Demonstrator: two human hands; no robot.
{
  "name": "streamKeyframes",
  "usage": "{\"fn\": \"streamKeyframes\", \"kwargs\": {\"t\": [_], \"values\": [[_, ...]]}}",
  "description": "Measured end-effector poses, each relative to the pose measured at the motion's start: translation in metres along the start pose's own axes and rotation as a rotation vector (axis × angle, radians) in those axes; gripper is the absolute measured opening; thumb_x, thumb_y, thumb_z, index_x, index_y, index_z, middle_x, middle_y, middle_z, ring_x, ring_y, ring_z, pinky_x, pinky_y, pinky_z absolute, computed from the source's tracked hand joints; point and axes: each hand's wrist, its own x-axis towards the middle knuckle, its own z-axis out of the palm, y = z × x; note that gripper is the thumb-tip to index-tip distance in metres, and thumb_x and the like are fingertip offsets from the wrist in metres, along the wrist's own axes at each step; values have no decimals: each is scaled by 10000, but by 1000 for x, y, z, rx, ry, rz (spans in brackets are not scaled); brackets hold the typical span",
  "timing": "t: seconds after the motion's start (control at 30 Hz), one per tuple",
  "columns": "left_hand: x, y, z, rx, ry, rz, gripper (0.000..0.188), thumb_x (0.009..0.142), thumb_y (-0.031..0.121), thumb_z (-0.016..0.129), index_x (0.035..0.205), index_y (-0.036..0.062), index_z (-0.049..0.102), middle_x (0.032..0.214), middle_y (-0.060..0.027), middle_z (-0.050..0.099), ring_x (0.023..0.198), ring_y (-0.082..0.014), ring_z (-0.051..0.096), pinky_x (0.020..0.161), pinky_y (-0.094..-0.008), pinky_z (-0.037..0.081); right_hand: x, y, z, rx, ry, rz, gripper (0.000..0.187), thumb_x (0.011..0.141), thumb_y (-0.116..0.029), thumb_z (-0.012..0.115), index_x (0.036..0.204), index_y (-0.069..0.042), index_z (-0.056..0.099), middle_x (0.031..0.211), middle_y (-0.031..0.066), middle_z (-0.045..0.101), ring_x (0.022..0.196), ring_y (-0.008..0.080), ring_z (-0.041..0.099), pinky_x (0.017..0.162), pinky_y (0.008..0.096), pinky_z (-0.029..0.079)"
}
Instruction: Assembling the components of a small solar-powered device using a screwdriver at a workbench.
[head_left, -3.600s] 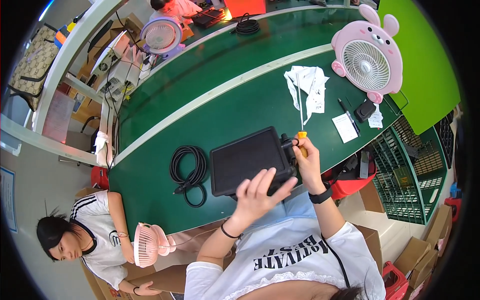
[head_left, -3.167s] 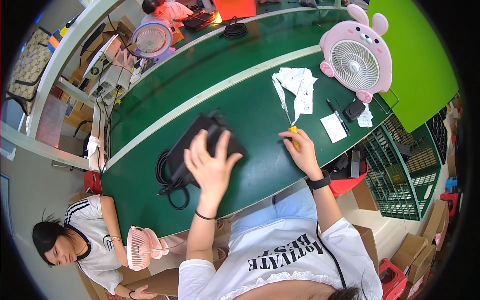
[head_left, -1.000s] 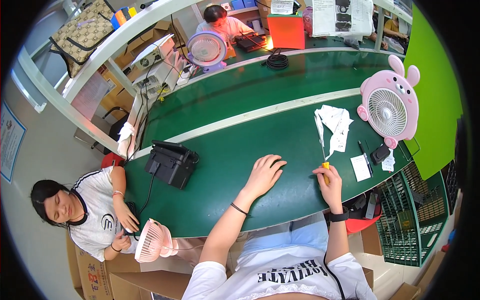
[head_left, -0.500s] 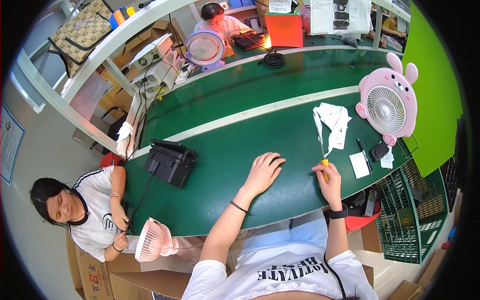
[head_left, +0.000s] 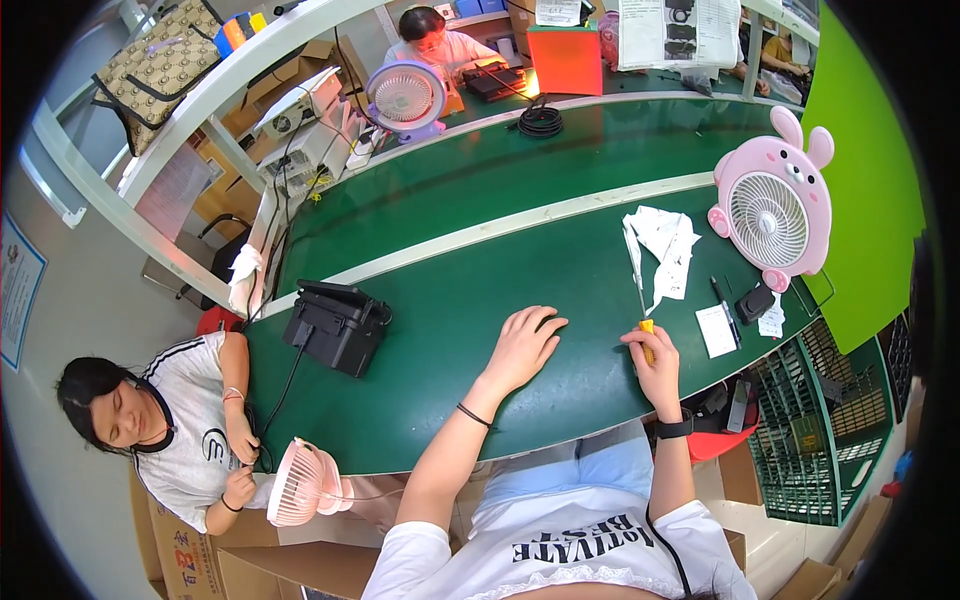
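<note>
My left hand (head_left: 523, 346) lies on the green tabletop, palm down, fingers slightly apart and holding nothing. My right hand (head_left: 655, 360) is closed around the yellow handle of a screwdriver (head_left: 647, 327), whose thin metal shaft points away from me toward crumpled white paper (head_left: 664, 245) on the table. Right of that hand lie a small white note sheet (head_left: 716, 331), a black pen (head_left: 728, 311) and a small black object (head_left: 755, 303). To the left of my left hand stands a black boxy device (head_left: 338, 328) with a cable.
A pink rabbit-shaped fan (head_left: 768, 208) stands at the right end. A co-worker sits at the left, hands on a dark cable, near a small pink fan (head_left: 300, 482). Across the bench are a purple fan (head_left: 407, 98), coiled black cable (head_left: 540, 121) and another person. Green crates (head_left: 815, 430) stand at right.
The whole view has shifted very slightly. Both my hands keep their places, and the screwdriver stays in my right hand.
</note>
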Motion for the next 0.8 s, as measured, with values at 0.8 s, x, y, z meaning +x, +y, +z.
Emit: {"fn": "streamKeyframes", "kwargs": {"t": [0.8], "values": [[1, 1, -1, -11, -10, -5, 317, 931, 178, 624, 1246, 142, 615, 1300, -76, 554, 1262, -299, 495, 1076, -451, 386, 2, 2, -1, -16, 4, -6, 140, 857, 30, 629, 939, -47, 713, 976, 129, 642, 900, 298, 656, 807, 349, 522]]}}
